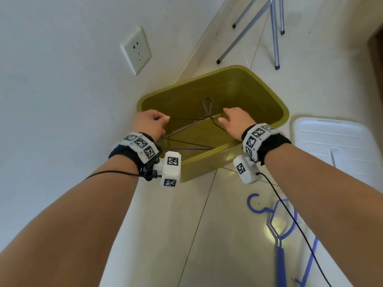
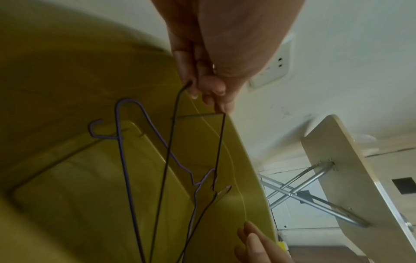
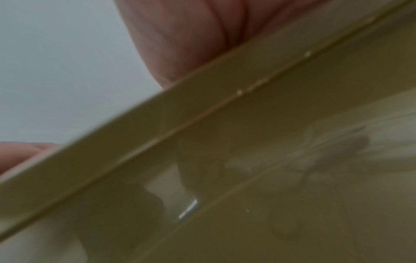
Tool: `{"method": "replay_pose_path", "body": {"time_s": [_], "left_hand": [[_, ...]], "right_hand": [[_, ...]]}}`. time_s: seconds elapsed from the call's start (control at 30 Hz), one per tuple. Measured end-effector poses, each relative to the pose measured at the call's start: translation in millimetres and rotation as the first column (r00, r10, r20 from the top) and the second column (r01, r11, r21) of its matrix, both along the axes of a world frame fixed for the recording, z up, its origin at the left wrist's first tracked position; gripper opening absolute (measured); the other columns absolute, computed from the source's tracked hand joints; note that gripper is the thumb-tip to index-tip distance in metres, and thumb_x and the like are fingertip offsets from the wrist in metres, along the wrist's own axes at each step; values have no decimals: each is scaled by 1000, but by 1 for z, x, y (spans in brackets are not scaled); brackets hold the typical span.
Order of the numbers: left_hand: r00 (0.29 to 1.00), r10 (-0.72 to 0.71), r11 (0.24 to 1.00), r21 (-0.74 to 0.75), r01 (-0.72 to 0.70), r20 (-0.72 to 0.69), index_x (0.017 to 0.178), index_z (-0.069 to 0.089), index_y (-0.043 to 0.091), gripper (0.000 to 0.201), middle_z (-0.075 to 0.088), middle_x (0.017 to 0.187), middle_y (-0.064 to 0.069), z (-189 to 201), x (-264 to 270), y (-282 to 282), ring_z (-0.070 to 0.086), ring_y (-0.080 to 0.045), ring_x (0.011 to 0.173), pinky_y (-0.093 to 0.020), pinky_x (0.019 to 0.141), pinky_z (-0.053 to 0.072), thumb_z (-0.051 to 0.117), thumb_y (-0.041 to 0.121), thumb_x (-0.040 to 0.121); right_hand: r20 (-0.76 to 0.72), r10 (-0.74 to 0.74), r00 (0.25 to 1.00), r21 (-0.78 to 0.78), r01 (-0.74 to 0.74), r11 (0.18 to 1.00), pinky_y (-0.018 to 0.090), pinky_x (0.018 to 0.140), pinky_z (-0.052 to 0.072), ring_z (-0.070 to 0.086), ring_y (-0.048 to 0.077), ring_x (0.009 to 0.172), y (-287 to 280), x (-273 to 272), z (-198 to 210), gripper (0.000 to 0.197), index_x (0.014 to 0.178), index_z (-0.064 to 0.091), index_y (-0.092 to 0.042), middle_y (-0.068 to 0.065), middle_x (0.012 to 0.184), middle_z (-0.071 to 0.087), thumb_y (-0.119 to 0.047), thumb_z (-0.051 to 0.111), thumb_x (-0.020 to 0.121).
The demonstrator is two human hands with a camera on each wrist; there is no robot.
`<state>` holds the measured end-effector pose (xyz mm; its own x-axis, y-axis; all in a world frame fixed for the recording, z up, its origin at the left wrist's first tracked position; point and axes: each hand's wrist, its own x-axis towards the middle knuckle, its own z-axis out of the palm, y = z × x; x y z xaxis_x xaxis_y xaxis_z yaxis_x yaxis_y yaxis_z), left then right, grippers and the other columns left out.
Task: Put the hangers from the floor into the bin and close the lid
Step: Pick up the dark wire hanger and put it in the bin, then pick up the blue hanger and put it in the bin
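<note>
Nearest: blue plastic hanger (image 1: 279,235) on the floor (image 1: 207,224) by the right forearm, not picked up yet. Next, both hands over the olive bin (image 1: 267,94). Left hand (image 1: 148,123) pinches the corner of a dark wire hanger (image 2: 171,142) btw thumb and fingertips; a purple wire hanger (image 2: 126,160) hangs alongside, tangled w/ it, whether it's in the same pinch can't tell. Right hand (image 1: 234,121) is at the other side of the wires, fingers look loosely spread; whether it actually pinches wire, cannot tell (its own cam shows only bin rim, blurry). Both wire hangers hang inside the bin opening, above the bottom. To do it well, my guess: lower w/ hooks pointing down so they clear the rim, release both sides together, don't snag. Wires thin, bendy. Farther right: white lid (image 1: 331,137) flat on floor beside bin, still off.
</note>
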<state>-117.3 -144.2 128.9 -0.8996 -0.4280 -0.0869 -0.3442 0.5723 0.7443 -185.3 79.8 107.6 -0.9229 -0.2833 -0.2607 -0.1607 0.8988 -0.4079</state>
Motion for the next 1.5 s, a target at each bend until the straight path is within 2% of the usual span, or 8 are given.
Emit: {"method": "replay_pose_path", "body": {"time_s": [0.23, 0.4, 0.67, 0.87, 1.1, 1.23, 1.37, 1.5], "left_hand": [[987, -44, 977, -199, 74, 153, 105, 70, 17, 26, 70, 109, -3, -14, -11, 12, 65, -23, 99, -35, 90, 52, 50, 30, 93], [980, -36, 959, -270, 89, 195, 107, 70, 26, 26, 68, 117, -2, -16, -10, 17, 60, -25, 111, -43, 94, 52, 53, 33, 89], [985, -174, 963, -211, 169, -6, 109, 69, 19, 26, 69, 114, 0, 9, -9, 83, 63, -18, 107, -27, 88, 45, 54, 29, 90], [939, -327, 941, -123, 314, -106, 105, 70, 17, 22, 70, 106, 1, 12, 9, 165, 60, -11, 91, -23, 85, 48, 54, 25, 91], [850, -515, 850, -61, 523, 112, 107, 69, 17, 24, 66, 110, -3, -41, 44, 233, 63, -17, 98, -25, 85, 47, 54, 25, 91], [769, -569, 794, -49, 606, 291, 111, 67, 14, 26, 65, 115, -8, -73, 62, 246, 62, -22, 103, -29, 90, 49, 52, 23, 91], [715, -524, 805, -8, 594, 463, 113, 66, 12, 28, 64, 122, -9, -96, 77, 247, 61, -26, 110, -34, 94, 49, 50, 21, 92], [655, -517, 786, 1, 619, 551, 115, 64, 12, 30, 62, 124, -11, -109, 87, 243, 60, -28, 111, -35, 94, 50, 49, 22, 92]], "right_hand": [[-15, -15, 1000, -24, 15, 1000, 45, 113, 32, 33, 31, 139, 4, 1, -3, 58, 146, 30, -11, 13, 150, 35, -36, 45, 96], [-75, -58, 995, -169, 44, 985, 42, 110, 37, 42, 27, 133, 13, 8, 1, 50, 141, 40, -14, 8, 146, 43, -28, 50, 95], [-245, -17, 970, -296, -58, 953, 30, 80, 50, 55, 14, 83, 56, 29, 8, 14, 96, 66, -13, -3, 89, 59, -21, 58, 88], [-289, 126, 949, -231, -197, 953, 26, 69, 43, 51, 13, 74, 107, 54, -7, 7, 83, 65, -11, -4, 79, 55, -17, 63, 81], [134, 255, 958, 122, -272, 955, 36, 82, 52, 61, 25, 95, 155, 86, -62, 18, 97, 66, -13, 5, 105, 67, -17, 56, 82], [380, 315, 870, 364, -454, 814, 37, 86, 50, 55, 27, 109, 164, 100, -94, 33, 116, 56, -16, 7, 121, 56, -17, 55, 83], [461, 327, 825, 496, -545, 676, 35, 77, 47, 52, 28, 116, 168, 105, -113, 45, 125, 48, -14, 9, 128, 50, -15, 63, 83], [503, 332, 798, 547, -592, 592, 36, 85, 49, 51, 28, 119, 168, 100, -122, 40, 126, 49, -10, 11, 130, 52, -10, 59, 87]]}}
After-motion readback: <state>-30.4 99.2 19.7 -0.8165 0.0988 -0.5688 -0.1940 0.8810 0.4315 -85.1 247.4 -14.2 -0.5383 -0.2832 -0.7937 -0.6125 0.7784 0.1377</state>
